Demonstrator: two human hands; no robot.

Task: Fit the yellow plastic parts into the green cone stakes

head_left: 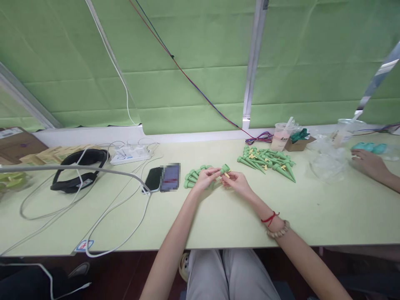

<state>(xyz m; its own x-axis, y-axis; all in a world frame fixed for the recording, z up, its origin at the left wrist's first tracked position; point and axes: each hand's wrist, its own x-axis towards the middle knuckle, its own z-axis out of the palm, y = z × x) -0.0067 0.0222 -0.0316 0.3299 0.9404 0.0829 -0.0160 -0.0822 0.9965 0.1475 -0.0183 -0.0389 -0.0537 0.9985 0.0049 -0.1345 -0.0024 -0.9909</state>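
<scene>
Grey trousers [234,273] sit nearest; just left of the cone pile [268,162], left hand [204,178] and right hand [238,183] clamp their fingertips on one green cone [225,168]; it looks light, stiff, smooth plastic, best held by its wide end, the tip being too slim.

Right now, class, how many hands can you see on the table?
3. The left hand and right hand meet near the middle, holding a green cone between them; another person's hand rests on the table at the far right. More may lie outside the picture.
</scene>
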